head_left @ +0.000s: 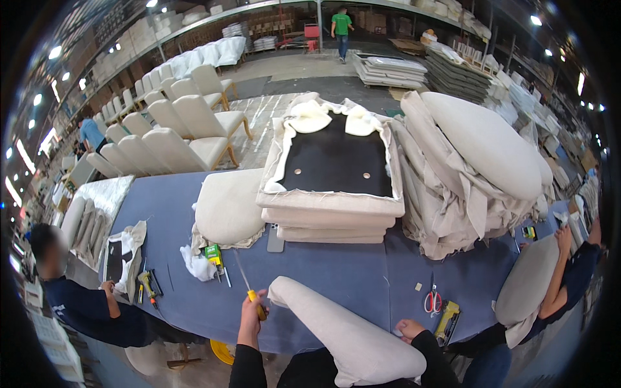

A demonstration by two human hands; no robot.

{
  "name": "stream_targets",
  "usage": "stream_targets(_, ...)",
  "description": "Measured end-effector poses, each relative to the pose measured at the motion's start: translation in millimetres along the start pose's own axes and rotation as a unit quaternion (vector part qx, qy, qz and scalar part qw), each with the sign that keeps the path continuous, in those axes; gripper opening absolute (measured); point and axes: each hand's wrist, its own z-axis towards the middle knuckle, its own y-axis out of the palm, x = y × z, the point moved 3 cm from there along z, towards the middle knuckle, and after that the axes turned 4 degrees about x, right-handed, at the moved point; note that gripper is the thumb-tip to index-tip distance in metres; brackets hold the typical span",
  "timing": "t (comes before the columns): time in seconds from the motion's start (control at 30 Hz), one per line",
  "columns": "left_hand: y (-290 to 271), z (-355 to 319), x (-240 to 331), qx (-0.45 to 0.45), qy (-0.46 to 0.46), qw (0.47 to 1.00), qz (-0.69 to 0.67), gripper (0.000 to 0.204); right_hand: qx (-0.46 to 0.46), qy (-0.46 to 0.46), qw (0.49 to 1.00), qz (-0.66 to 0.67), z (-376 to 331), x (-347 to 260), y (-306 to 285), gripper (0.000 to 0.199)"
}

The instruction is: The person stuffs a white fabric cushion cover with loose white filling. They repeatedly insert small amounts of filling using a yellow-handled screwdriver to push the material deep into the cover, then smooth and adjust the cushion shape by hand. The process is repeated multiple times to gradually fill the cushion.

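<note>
I have the left hand (250,317) wrapped around a yellow-handled tool (253,296). The beige cushion (362,331) slants between both hands. My right hand (411,330) curls by its far edge; I can't tell whether it grips anything. Beyond it, red-handled scissors (433,302) lie on the blue tabletop (339,265).

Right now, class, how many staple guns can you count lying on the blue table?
2. One staple gun lies beside the red-handled scissors, near the right hand; another staple gun lies near the left-side co-worker. Others may be hidden.
</note>
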Motion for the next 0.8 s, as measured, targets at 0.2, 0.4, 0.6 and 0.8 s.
stream_targets(0.2, 77, 4, 65, -0.074, 0.078, 0.992, 0.073, 0.039, -0.101, -0.008, 0.994, 0.047, 65, 120, 33, 0.031)
stream_targets(0.4, 112, -41, 89, -0.019, 0.089, 0.96, 0.265, 0.034, -0.072, -0.086, 0.99, -0.085, 37, 130, 16, 0.039)
stream_targets(0.6, 184, -85, 128, -0.034, 0.309, 0.836, 0.453, 0.037, 0.041, -0.262, 0.932, -0.249, -2, -53, -32, 0.043)
stream_targets(0.8, 275, -161, 191, -0.276, 0.368, 0.845, 0.271, 0.023, 0.001, -0.356, 0.893, 0.275, -122, -300, -91, 0.043)
